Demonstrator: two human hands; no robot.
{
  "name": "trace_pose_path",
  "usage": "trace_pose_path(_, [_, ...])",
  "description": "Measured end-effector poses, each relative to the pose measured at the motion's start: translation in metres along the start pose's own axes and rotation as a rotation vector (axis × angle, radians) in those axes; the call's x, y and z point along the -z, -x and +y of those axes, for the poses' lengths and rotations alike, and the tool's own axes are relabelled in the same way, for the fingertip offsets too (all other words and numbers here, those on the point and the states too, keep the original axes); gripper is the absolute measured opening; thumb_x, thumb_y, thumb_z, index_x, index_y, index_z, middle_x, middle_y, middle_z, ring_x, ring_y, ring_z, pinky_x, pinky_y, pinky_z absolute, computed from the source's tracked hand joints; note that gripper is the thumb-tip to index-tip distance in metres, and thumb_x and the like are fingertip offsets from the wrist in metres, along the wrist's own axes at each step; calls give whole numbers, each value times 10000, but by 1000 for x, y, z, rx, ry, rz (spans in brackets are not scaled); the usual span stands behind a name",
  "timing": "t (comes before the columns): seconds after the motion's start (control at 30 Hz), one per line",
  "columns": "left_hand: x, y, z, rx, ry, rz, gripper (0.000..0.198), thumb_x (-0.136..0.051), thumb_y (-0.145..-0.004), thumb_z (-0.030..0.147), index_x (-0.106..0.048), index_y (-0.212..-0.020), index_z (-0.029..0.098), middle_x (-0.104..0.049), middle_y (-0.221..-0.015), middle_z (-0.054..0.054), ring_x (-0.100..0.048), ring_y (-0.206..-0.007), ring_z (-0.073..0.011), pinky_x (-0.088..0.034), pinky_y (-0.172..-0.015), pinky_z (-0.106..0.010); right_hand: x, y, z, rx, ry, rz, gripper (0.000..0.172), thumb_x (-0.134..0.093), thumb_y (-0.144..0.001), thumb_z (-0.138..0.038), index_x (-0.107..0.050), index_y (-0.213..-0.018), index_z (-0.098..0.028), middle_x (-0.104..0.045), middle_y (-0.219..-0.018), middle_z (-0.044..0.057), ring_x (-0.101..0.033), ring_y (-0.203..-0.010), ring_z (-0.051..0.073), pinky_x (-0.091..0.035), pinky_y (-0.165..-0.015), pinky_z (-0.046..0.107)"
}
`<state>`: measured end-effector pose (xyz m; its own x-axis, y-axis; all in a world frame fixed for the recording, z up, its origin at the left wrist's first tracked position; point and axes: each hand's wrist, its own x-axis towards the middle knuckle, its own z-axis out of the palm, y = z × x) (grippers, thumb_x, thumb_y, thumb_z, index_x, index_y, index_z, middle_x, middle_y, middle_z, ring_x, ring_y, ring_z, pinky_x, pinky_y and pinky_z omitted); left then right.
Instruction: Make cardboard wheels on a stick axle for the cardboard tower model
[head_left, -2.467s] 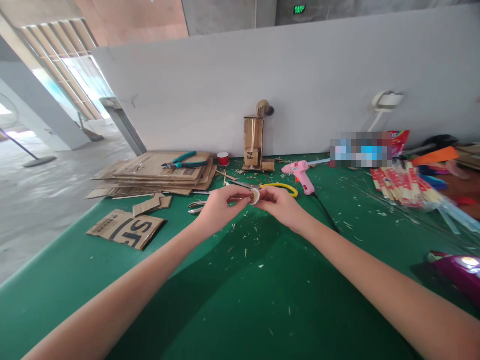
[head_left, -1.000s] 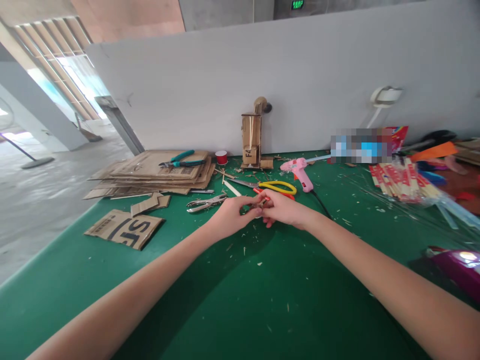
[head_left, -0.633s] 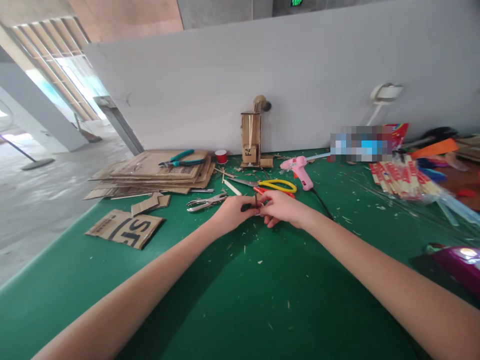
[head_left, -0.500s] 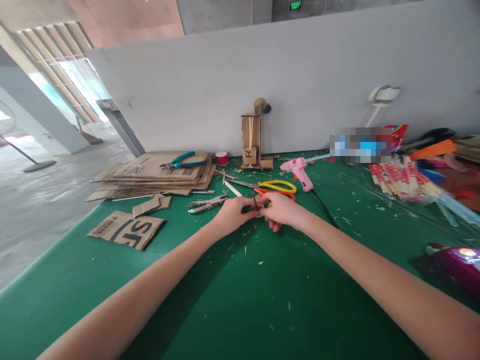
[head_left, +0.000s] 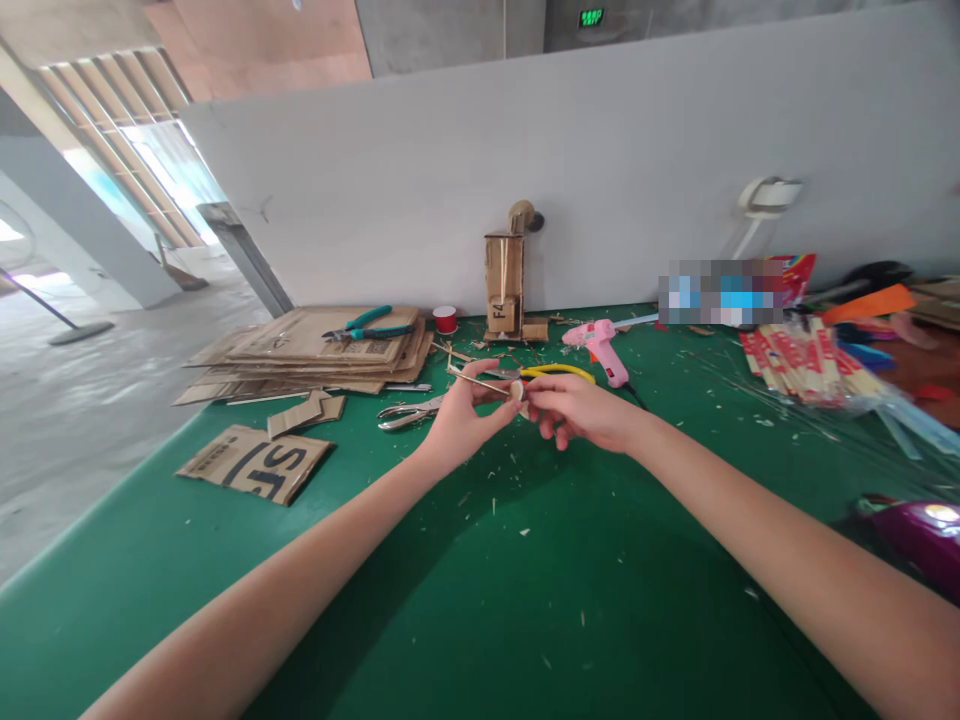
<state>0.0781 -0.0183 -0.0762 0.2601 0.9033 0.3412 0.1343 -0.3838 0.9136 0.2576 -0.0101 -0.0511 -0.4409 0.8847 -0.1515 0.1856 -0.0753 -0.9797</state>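
Above the green table, my left hand (head_left: 459,420) pinches a thin wooden stick (head_left: 480,382). The stick slants up to the left, and a small pale disc (head_left: 517,391) is at its right end by my left fingertips. My right hand (head_left: 581,412) comes in from the other side, its thumb and forefinger pressed together at the disc's edge. A tiny pale bit shows at those fingertips, too small to name. Behind my hands lie yellow-handled scissors (head_left: 559,373), partly hidden, and a metal hole punch (head_left: 409,412).
Cardboard sheets (head_left: 300,345) are stacked at the back left with teal pliers (head_left: 367,325) on top. A cardboard structure (head_left: 504,285) stands by the partition, near a red-and-white spool (head_left: 445,320). A pink glue gun (head_left: 600,345) and packaged sticks (head_left: 799,365) lie to the right.
The stick has tipped from nearly upright to slanting left, bringing the disc into view. My right hand has shifted slightly right, and my left fingers have spread more.
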Motion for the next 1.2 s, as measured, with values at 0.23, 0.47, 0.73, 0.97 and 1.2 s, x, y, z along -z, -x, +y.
trace_pose_path(0.23, [2, 1, 5, 181, 250, -28, 389, -688, -764, 314, -532, -1073, 135, -709, -873, -68, -664, -851, -175, -493, -798, -320, -11, 0, 5, 236, 374, 37, 185, -561, -834, -358, -534, -753, -194, -565, -633, -4, -563, -477, 116, -474, -388, 237])
trace_pose_path(0.47, [-2, 3, 6, 252, 513, 23, 632, -785, -655, 268, -465, -1186, 147, -679, -802, -22, -627, -749, -135, -464, -706, -274, -21, 2, 5, 516, 717, 287, 216, -462, -852, -266, -494, -650, -196, -506, -540, -30, -444, -466, 93, -298, -442, 237])
trace_pose_path(0.73, [-5, 1, 18, 257, 645, 150, 690, -780, -649, 262, -413, -1228, 186, -667, -790, -1, -640, -738, -138, -466, -725, -294, -28, 9, -5, 651, 714, 433, 291, -448, -821, -202, -366, -543, -207, -393, -474, -48, -350, -456, 92, -247, -467, 257])
trace_pose_path(0.97, [35, -24, 14, 178, 593, 358, 408, -691, -715, 286, -514, -1076, 217, -676, -894, -33, -648, -825, -139, -465, -651, -245, -17, 16, -14, 620, 545, 484, 344, -395, -790, -155, -230, -497, -226, -253, -452, -51, -267, -436, 90, -171, -437, 271])
trace_pose_path(1.2, [80, -33, 3, 116, 449, 458, 206, -641, -742, 316, -591, -837, 140, -685, -799, -62, -659, -733, -144, -485, -618, -240, 1, 11, -11, 534, 800, 519, 324, -405, -811, -196, -264, -520, -213, -287, -440, -60, -276, -417, 75, -191, -424, 249])
